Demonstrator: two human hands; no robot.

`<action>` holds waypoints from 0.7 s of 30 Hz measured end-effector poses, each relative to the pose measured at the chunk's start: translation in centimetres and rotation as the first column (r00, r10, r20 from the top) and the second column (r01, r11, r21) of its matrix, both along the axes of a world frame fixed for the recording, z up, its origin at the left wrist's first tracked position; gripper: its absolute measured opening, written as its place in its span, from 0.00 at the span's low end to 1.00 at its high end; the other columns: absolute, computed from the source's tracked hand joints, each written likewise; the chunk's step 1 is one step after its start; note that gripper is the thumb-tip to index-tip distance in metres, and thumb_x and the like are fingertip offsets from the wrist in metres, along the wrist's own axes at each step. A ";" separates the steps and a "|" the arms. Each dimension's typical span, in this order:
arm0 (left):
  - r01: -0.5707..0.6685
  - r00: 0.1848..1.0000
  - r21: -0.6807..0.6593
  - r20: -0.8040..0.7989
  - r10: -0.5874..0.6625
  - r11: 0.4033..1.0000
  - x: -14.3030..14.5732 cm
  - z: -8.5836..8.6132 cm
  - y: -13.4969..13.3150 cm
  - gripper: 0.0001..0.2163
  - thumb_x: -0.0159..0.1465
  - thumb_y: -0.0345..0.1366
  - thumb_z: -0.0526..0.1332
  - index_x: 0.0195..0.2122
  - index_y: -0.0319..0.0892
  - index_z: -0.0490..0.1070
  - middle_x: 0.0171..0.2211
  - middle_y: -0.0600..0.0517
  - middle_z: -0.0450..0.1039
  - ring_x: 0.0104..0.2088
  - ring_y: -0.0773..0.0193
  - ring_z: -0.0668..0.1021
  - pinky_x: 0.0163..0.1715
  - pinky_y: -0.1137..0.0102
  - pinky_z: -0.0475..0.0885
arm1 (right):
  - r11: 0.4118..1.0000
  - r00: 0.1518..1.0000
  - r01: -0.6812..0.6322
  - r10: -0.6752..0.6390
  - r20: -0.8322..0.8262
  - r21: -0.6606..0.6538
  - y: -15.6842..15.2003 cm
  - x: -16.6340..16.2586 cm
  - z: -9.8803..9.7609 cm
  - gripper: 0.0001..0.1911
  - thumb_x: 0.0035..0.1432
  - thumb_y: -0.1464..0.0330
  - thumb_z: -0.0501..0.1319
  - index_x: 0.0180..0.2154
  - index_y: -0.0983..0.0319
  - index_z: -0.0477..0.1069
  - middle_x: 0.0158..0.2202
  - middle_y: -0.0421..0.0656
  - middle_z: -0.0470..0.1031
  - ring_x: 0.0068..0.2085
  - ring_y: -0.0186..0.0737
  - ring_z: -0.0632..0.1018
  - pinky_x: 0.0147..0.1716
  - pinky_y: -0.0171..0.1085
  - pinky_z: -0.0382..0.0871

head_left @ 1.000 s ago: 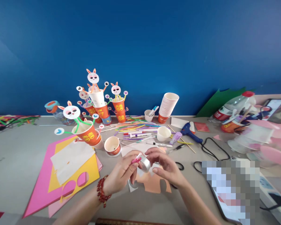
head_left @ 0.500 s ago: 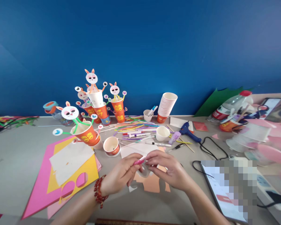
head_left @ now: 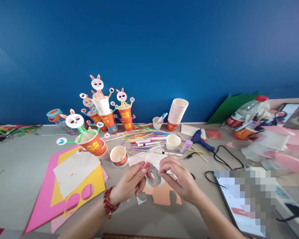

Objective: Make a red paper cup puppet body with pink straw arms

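Observation:
My left hand [head_left: 131, 182], with a red bead bracelet at the wrist, pinches a thin pink straw-like stick [head_left: 142, 166] and touches a roll of clear tape [head_left: 153, 176]. My right hand [head_left: 178, 177] is closed on the other side of the tape roll, fingertips at its rim. Both hands hover just above an orange paper cut-out [head_left: 163, 196] lying on the grey table [head_left: 20, 166].
Orange paper cups with bunny faces [head_left: 99, 109], a cup stack [head_left: 178, 113], markers and coloured straws [head_left: 147, 139], a blue glue gun [head_left: 199, 137] with black cord, pink and yellow paper sheets [head_left: 72, 186], a phone [head_left: 241, 205], a bottle [head_left: 246, 113] at right.
The tape roll has turned so its open ring faces me. The pink stick has tipped more upright in my left hand. Both hands stayed in about the same spot.

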State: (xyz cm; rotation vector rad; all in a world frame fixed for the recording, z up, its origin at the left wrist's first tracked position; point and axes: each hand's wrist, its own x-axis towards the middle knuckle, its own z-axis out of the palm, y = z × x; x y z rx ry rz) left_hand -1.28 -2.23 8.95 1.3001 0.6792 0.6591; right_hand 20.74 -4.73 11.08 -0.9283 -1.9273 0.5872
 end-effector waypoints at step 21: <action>0.051 0.993 -0.140 -0.096 -0.065 0.989 0.1 0.6 1.2 0.19 0.66 0.54 0.56 0.40 0.40 0.70 0.14 0.64 0.54 0.11 0.75 0.56 0.14 0.77 0.53 | 0.996 0.995 -0.029 0.038 0.092 -0.090 0.1 1.1 2.6 0.04 0.66 0.70 0.58 0.37 0.57 0.70 0.37 0.45 0.75 0.40 0.45 0.76 0.40 0.42 0.70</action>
